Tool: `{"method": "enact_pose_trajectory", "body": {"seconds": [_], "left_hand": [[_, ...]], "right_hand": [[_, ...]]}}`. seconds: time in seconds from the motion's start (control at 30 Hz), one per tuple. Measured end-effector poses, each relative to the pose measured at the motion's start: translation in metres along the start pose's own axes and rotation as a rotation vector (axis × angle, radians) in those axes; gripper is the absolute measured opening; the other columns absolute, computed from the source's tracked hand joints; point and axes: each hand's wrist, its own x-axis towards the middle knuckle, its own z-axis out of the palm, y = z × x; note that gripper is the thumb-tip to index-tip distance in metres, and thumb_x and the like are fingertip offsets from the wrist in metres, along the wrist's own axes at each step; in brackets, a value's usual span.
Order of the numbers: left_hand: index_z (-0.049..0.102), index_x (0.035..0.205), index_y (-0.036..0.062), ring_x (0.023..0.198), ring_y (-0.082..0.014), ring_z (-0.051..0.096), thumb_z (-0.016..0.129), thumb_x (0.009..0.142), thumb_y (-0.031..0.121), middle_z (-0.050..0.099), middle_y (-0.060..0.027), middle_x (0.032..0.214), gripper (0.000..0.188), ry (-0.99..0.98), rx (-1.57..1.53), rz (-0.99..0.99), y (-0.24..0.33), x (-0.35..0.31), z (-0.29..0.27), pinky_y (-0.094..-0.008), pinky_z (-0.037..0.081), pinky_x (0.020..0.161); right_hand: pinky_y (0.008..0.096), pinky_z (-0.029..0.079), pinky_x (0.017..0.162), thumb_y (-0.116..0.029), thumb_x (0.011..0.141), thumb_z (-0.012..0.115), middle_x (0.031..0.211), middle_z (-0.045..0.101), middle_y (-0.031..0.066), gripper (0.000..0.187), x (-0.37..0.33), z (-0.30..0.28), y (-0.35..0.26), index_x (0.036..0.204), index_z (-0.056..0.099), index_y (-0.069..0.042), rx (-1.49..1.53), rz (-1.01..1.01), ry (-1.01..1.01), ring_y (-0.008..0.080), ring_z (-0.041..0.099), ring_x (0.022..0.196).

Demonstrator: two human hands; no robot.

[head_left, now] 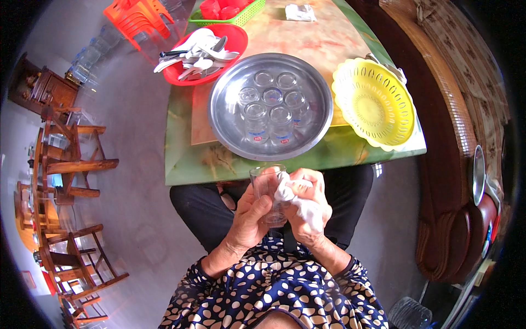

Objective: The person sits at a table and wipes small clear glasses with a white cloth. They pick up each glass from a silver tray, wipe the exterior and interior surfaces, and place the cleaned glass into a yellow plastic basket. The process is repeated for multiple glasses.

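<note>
My left hand (249, 218) is wrapped round a clear drinking glass (265, 189), held over my lap just off the table's near edge. A white cloth (308, 211) is bunched in my right hand (310, 192), pressed against the glass's side and rim. Beyond my hands, a round steel tray (227, 131) on the table bears several clear glasses (280, 116) standing upside down in a cluster. Part of the held glass is hidden behind my fingers and the cloth.
Right of the tray lies a yellow plastic basket (402, 118). A red basin (234, 37) of spoons and ladles sits at the far left, near a green basket (249, 12) of red cups. Another white cloth (300, 12) rests on the table (192, 167). Wooden stools (82, 165) stand left.
</note>
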Motion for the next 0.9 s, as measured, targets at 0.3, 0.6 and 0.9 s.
{"method": "enact_pose_trajectory", "body": {"seconds": [0.3, 0.6, 0.9], "left_hand": [[0.025, 0.14, 0.0001, 0.12, -0.0208, 0.045, 0.063, 0.085, 0.038, 0.043, -0.0104, 0.131, 0.077, 0.016, 0.112, 0.02, 0.0, 0.001, 0.002, -0.036, 0.037, 0.101], [0.023, 0.142, -0.0003, 0.117, -0.0171, 0.043, 0.062, 0.087, 0.033, 0.045, -0.0063, 0.121, 0.074, 0.121, 0.049, 0.155, 0.004, 0.003, -0.008, -0.0339, 0.035, 0.103], [0.032, 0.135, 0.0094, 0.107, -0.0198, 0.052, 0.067, 0.079, 0.043, 0.05, -0.006, 0.116, 0.074, 0.164, 0.132, 0.149, 0.007, 0.003, -0.003, -0.0348, 0.045, 0.092]], "right_hand": [[0.0255, 0.047, 0.072, -0.009, 0.089, 0.061, 0.095, 0.06, 0.0076, 0.012, 0.012, 0.002, -0.003, 0.092, 0.062, 0.002, 0.271, 0.616, 0.078, 0.0126, 0.057, 0.083], [0.0322, 0.049, 0.067, 0.005, 0.068, 0.067, 0.096, 0.059, 0.0152, 0.022, -0.009, 0.001, -0.012, 0.089, 0.062, 0.001, -0.26, 0.009, -0.12, 0.0275, 0.058, 0.083], [0.0317, 0.049, 0.067, 0.002, 0.071, 0.066, 0.094, 0.059, 0.0144, 0.021, 0.009, 0.002, -0.008, 0.091, 0.062, -0.001, -0.293, -0.046, -0.106, 0.0266, 0.06, 0.079]]}}
